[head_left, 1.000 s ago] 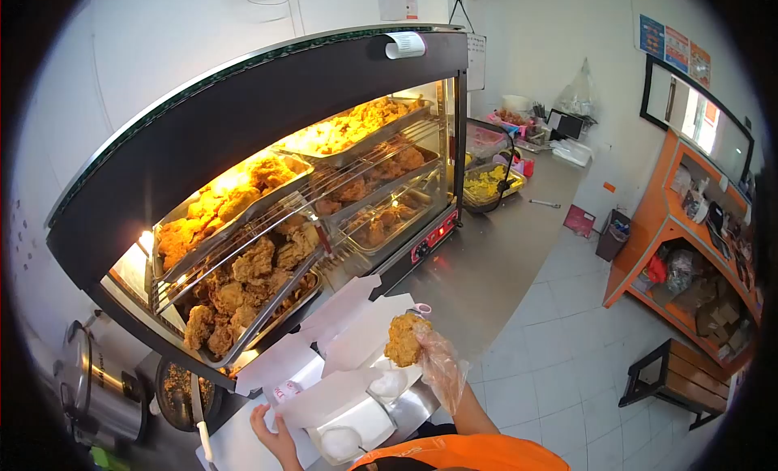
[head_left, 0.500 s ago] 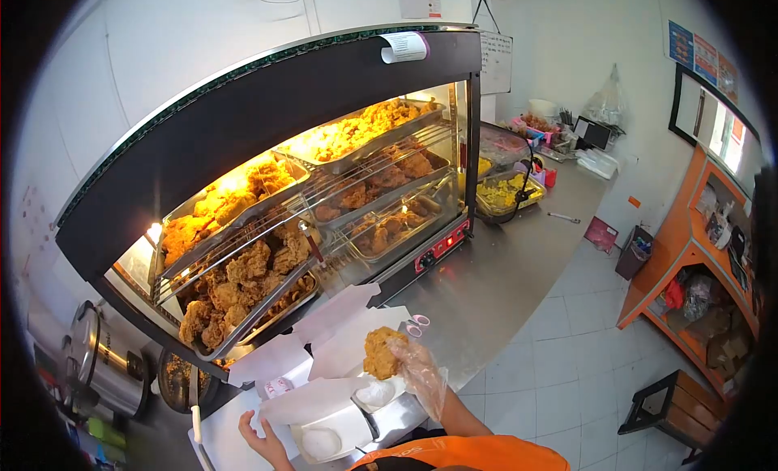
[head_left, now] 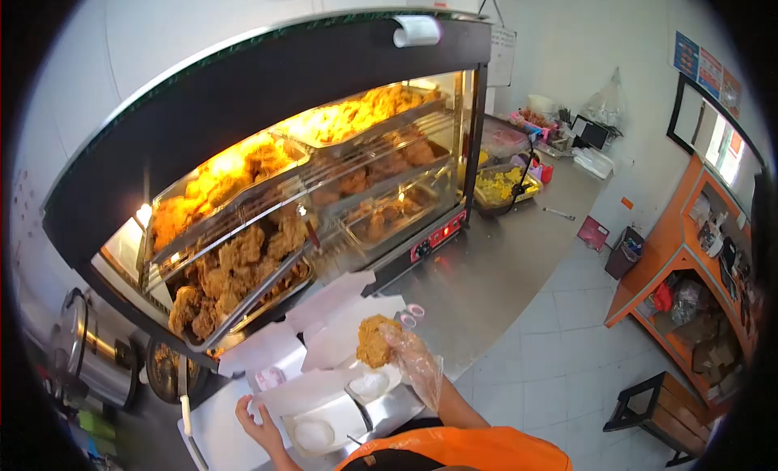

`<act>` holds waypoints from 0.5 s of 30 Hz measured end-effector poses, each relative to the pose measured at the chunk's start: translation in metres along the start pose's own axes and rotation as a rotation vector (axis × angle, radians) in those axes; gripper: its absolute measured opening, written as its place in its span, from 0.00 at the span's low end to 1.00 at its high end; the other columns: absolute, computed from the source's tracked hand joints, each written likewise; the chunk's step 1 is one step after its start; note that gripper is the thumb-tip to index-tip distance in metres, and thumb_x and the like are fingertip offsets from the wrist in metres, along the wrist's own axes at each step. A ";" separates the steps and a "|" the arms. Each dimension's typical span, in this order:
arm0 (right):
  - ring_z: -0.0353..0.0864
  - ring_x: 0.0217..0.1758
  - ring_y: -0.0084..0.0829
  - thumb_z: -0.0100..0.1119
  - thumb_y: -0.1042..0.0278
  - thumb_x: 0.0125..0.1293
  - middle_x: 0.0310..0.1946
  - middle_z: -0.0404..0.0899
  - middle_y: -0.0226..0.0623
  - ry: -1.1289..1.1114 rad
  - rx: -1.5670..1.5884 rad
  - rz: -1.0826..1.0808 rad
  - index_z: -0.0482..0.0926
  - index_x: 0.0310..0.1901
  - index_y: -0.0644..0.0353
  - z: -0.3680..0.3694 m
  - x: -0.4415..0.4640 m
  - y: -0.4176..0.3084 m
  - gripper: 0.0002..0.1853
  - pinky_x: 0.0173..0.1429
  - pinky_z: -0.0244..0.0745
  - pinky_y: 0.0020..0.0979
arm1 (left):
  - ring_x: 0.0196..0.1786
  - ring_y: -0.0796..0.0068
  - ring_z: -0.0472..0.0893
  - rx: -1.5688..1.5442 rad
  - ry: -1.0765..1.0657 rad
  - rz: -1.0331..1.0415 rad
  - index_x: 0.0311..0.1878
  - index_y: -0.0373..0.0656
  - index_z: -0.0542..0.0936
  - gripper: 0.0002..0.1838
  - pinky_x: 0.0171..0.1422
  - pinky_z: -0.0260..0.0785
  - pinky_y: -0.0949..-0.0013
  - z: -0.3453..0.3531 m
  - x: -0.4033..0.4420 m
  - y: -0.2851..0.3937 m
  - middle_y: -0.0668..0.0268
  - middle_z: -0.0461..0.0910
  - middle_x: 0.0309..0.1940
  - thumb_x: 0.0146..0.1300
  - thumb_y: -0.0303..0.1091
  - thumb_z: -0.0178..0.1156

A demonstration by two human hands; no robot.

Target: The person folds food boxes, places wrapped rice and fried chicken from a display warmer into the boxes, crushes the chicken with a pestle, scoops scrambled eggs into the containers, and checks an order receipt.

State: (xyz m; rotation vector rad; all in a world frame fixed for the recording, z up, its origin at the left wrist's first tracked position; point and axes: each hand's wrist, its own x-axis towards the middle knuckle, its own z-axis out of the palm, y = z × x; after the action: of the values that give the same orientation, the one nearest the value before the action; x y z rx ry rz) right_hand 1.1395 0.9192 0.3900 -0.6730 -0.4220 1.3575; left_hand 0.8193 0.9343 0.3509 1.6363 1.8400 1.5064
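Note:
In a clear plastic glove, my right hand (head_left: pixel 415 359) grips a piece of fried chicken (head_left: pixel 375 341) above the open white boxes. My bare left hand (head_left: pixel 261 426) has its fingers apart beside the near box (head_left: pixel 320 418); I cannot tell whether it touches the lid. A round white mound that looks like rice (head_left: pixel 313 436) sits in that box. Another white mound (head_left: pixel 369 385) lies in the box just behind it, under the chicken. A small red-and-white packet (head_left: pixel 270 378) rests in a box farther left.
Behind the boxes stands a lit warming cabinet (head_left: pixel 267 106) with trays of fried chicken (head_left: pixel 243 264). Pink-handled scissors (head_left: pixel 412 314) lie on the steel counter (head_left: pixel 494 260). To the left are a white-handled knife (head_left: pixel 185 402), a dark pan (head_left: pixel 162 366) and a large metal pot (head_left: pixel 101 353).
The whole view has shifted slightly with my head. My right hand still holds the chicken and has moved a little to the left and down in view. My left hand stays beside the box.

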 end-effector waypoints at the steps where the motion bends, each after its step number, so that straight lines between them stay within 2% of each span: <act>1: 0.76 0.42 0.32 0.55 0.68 0.57 0.43 0.73 0.40 0.021 -0.017 -0.010 0.67 0.51 0.68 0.001 0.001 0.000 0.21 0.46 0.74 0.34 | 0.52 0.70 0.67 -0.017 0.003 0.003 0.47 0.43 0.70 0.17 0.48 0.55 0.67 0.001 -0.001 0.001 0.66 0.69 0.47 0.52 0.30 0.55; 4: 0.76 0.41 0.31 0.55 0.67 0.57 0.42 0.74 0.40 0.063 -0.064 -0.026 0.67 0.51 0.68 0.010 0.004 0.001 0.21 0.46 0.74 0.34 | 0.52 0.70 0.67 -0.030 -0.020 -0.019 0.47 0.44 0.70 0.16 0.49 0.56 0.67 -0.004 0.003 0.007 0.66 0.70 0.48 0.54 0.32 0.56; 5: 0.77 0.40 0.31 0.57 0.65 0.56 0.41 0.74 0.39 -0.026 -0.031 -0.066 0.67 0.51 0.67 0.008 0.006 0.006 0.23 0.44 0.74 0.34 | 0.53 0.70 0.66 -0.022 -0.009 -0.006 0.47 0.44 0.70 0.16 0.49 0.56 0.67 -0.008 0.004 0.008 0.66 0.70 0.48 0.54 0.31 0.55; 6: 0.76 0.40 0.32 0.56 0.65 0.57 0.41 0.74 0.40 -0.041 -0.078 -0.056 0.66 0.51 0.68 0.018 0.003 0.003 0.23 0.44 0.74 0.34 | 0.53 0.70 0.66 -0.020 0.000 0.008 0.46 0.44 0.71 0.15 0.50 0.56 0.67 -0.013 0.005 0.010 0.66 0.70 0.48 0.54 0.31 0.55; 8: 0.76 0.40 0.33 0.56 0.64 0.57 0.42 0.73 0.41 -0.049 0.036 0.022 0.65 0.51 0.70 0.030 0.005 0.012 0.24 0.44 0.74 0.34 | 0.54 0.72 0.66 -0.015 0.012 -0.053 0.46 0.45 0.71 0.14 0.51 0.56 0.67 -0.025 0.007 0.012 0.67 0.70 0.48 0.54 0.29 0.55; 11: 0.76 0.41 0.34 0.56 0.64 0.57 0.43 0.72 0.43 -0.042 -0.043 0.048 0.65 0.51 0.71 0.048 -0.003 0.023 0.24 0.46 0.73 0.35 | 0.53 0.73 0.67 0.014 0.049 -0.122 0.46 0.45 0.71 0.14 0.51 0.56 0.67 -0.046 0.004 0.001 0.68 0.70 0.48 0.54 0.29 0.54; 12: 0.75 0.43 0.36 0.56 0.65 0.57 0.43 0.71 0.43 -0.038 -0.101 0.078 0.64 0.51 0.72 0.049 -0.005 0.027 0.24 0.49 0.71 0.35 | 0.52 0.74 0.67 0.036 0.064 -0.129 0.45 0.46 0.72 0.13 0.51 0.57 0.67 -0.053 0.002 -0.006 0.69 0.70 0.47 0.54 0.29 0.55; 15: 0.73 0.46 0.34 0.58 0.67 0.55 0.44 0.72 0.44 -0.217 -0.144 0.387 0.64 0.50 0.74 0.066 -0.015 0.034 0.25 0.52 0.69 0.34 | 0.51 0.74 0.68 0.052 0.065 -0.207 0.44 0.46 0.73 0.13 0.51 0.57 0.67 -0.077 -0.002 -0.027 0.69 0.71 0.47 0.54 0.30 0.55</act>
State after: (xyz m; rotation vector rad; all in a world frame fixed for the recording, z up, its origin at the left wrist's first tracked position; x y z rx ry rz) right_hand 1.0692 0.9200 0.4186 -0.7548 -0.5887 1.7896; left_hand 0.7472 0.8982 0.3619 1.3830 2.0284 1.4494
